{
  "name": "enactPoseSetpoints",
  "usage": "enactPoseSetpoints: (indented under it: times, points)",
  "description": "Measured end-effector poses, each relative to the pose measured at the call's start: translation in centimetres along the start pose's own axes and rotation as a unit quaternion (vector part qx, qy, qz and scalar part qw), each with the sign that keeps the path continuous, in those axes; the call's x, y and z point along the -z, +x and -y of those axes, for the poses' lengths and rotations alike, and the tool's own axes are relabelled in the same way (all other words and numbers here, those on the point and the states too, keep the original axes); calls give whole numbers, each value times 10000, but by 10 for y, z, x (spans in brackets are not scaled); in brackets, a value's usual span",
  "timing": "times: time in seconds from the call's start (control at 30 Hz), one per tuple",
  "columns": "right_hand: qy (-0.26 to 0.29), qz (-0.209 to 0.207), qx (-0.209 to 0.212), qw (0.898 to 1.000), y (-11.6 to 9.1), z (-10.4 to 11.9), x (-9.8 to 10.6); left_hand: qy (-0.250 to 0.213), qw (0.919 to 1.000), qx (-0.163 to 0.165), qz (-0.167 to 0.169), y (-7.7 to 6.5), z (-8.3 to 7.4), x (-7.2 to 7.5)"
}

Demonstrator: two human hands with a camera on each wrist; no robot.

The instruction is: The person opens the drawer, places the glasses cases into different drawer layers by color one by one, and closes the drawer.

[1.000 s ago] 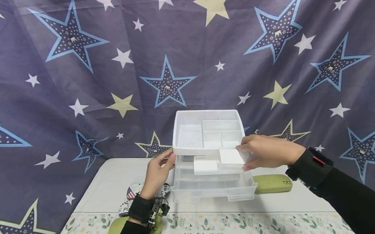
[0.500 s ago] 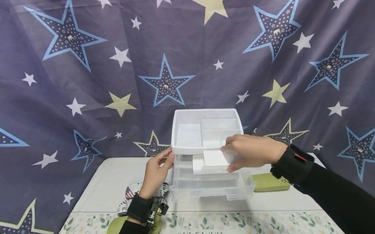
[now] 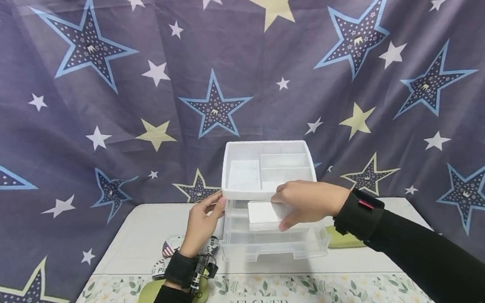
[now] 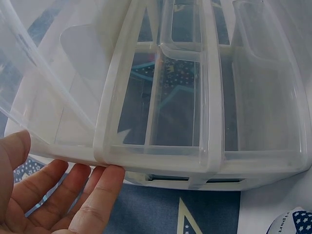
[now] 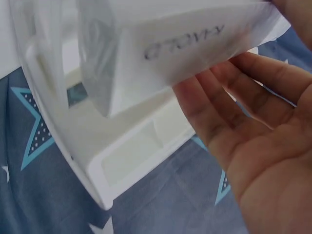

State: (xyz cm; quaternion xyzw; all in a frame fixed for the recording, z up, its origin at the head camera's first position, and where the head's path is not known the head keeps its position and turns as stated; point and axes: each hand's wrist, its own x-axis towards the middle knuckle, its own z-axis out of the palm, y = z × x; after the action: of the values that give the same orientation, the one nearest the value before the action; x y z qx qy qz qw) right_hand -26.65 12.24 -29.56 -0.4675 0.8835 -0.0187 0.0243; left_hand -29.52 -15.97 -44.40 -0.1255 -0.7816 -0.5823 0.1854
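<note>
A white drawer organizer (image 3: 243, 195) with clear drawers stands at the table's middle, a divided tray on its top. One clear drawer (image 3: 269, 245) sticks out toward me low on its front. My right hand (image 3: 307, 200) pinches a small white box (image 3: 263, 214) between thumb and fingers, over the drawers just below the top tray. Dark lettering and a filmy plastic wrap show on the box (image 5: 180, 53) in the right wrist view. My left hand (image 3: 203, 220) touches the organizer's left side near the tray corner; its fingertips (image 4: 114, 175) rest against the frame edge.
A green glasses case (image 3: 343, 239) lies right of the organizer, and another green case (image 3: 152, 293) is partly under my left wrist. Printed items (image 3: 171, 246) with a flag pattern sit behind that wrist. A floral mat (image 3: 264, 293) covers the table front; a starry curtain (image 3: 146, 66) hangs behind.
My right hand has moved left with the white box, from the organizer's right side to over its middle, now covering another white piece seen there earlier. The left hand stays at the corner.
</note>
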Motion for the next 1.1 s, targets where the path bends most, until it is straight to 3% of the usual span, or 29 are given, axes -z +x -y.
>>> enactPoseSetpoints:
  times: [0.17,1.1]
  points:
    - [13,287,-223,9993,5,4,-10,-22,10000,-10,69,-9,-26,2]
    - [-177,310,-310,9989,5,5,-28,-121,9999,-73,51,-6,-25,2]
